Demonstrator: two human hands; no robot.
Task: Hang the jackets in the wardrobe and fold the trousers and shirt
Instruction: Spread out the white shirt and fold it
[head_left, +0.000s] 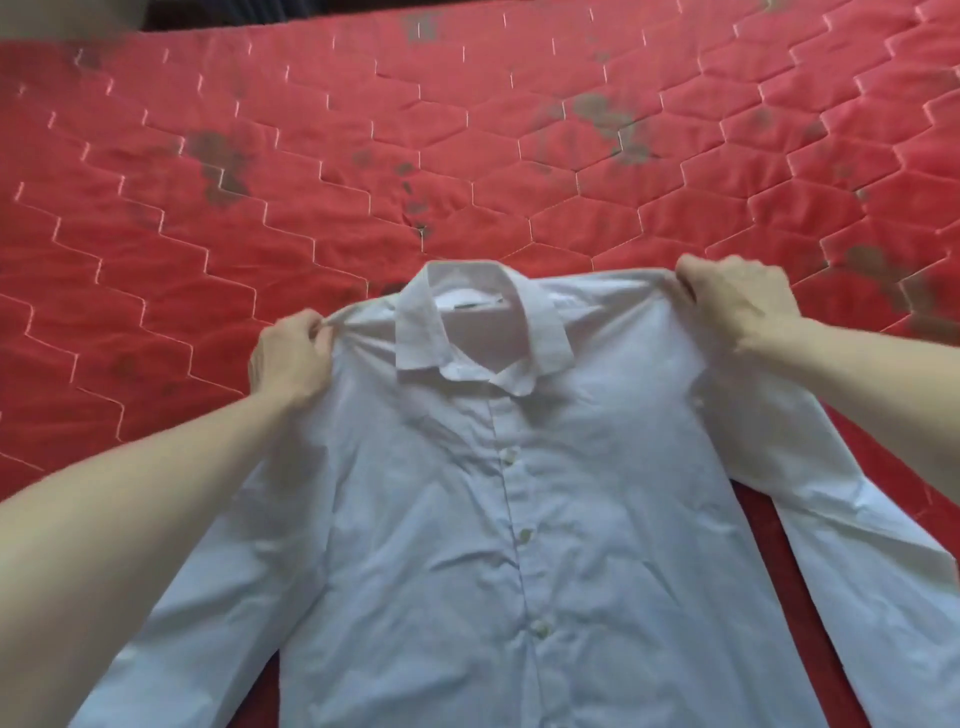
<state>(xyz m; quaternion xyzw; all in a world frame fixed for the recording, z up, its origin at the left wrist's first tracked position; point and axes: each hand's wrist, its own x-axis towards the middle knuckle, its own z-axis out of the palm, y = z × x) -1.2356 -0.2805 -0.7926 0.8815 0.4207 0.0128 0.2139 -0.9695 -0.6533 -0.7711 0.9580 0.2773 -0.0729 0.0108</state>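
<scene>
A white buttoned shirt (467, 519) lies front side up on the red quilted mattress (363, 130), collar pointing away from me. My left hand (293, 358) grips the shirt's left shoulder seam, fingers curled into the cloth. My right hand (737, 299) grips the other shoulder, bunching the fabric there. Both sleeves trail down toward me along the body of the shirt. No jackets or trousers are in view.
The red mattress carries dark stains (608, 119) in several places and stretches far beyond the shirt on all sides. A dark strip shows past its far edge at the top.
</scene>
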